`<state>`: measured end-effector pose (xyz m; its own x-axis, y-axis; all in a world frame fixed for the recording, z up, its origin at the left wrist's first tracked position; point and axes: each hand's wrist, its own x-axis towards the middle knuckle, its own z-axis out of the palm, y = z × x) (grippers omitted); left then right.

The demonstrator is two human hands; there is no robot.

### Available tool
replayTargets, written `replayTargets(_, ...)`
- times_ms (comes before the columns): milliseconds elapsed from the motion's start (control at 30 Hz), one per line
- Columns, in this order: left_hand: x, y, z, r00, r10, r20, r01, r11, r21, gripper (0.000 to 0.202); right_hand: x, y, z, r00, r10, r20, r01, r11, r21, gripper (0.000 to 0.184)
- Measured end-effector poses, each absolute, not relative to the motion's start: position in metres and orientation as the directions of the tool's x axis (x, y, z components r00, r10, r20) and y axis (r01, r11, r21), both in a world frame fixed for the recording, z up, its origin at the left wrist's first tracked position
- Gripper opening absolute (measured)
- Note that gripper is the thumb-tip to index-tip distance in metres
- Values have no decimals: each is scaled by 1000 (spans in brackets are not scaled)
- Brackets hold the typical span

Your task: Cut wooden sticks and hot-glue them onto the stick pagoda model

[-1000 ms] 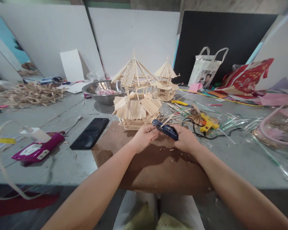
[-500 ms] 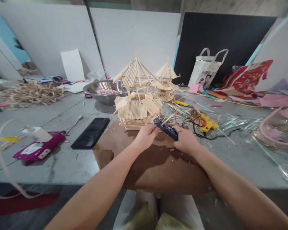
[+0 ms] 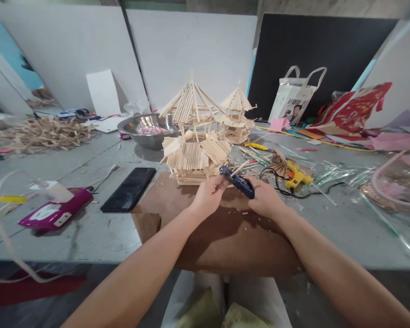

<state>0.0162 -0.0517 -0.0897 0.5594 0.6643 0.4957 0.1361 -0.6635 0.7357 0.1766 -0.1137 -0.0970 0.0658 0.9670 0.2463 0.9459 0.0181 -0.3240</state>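
Observation:
My right hand (image 3: 264, 197) is closed around a dark blue clipper-like cutting tool (image 3: 241, 184), whose head points left toward my other hand. Pinched fingers of my left hand (image 3: 209, 193) meet at that head. A thin wooden stick (image 3: 239, 168) slants up to the right past the tool, in line with the left pinch; its lower end is hidden. Right behind my hands stands a pavilion model (image 3: 187, 157) built of pale sticks, with a tiled lower roof and a partly covered pointed top. Small cut bits lie on the brown board (image 3: 232, 246) below.
Behind stands a smaller stick pavilion (image 3: 237, 114). At left are a black phone (image 3: 129, 189), a purple power strip (image 3: 56, 209), a metal bowl (image 3: 146, 141) and a stick heap (image 3: 54, 132). A yellow glue gun (image 3: 297, 175) with a black cord and loose sticks lie right.
Almost nothing differs. Both hands keep their grip at the tool, with only a very slight shift; the view itself has moved a little.

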Motion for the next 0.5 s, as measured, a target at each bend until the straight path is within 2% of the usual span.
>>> replayTargets(167, 17, -52, -89, 571, 689, 446, 6, -547, 837, 24, 178, -113, -97, 35, 964, 264, 940, 58, -337, 58)
replayTargets(300, 17, -53, -91, 586, 731, 349, -62, -389, 919, 26, 179, -113, -98, 20, 956, 293, 940, 82, -331, 57)
replayTargets(500, 15, -52, -89, 651, 734, 196, -117, -158, 981, 29, 180, -114, -97, 19, 962, 271, 941, 75, -331, 57)
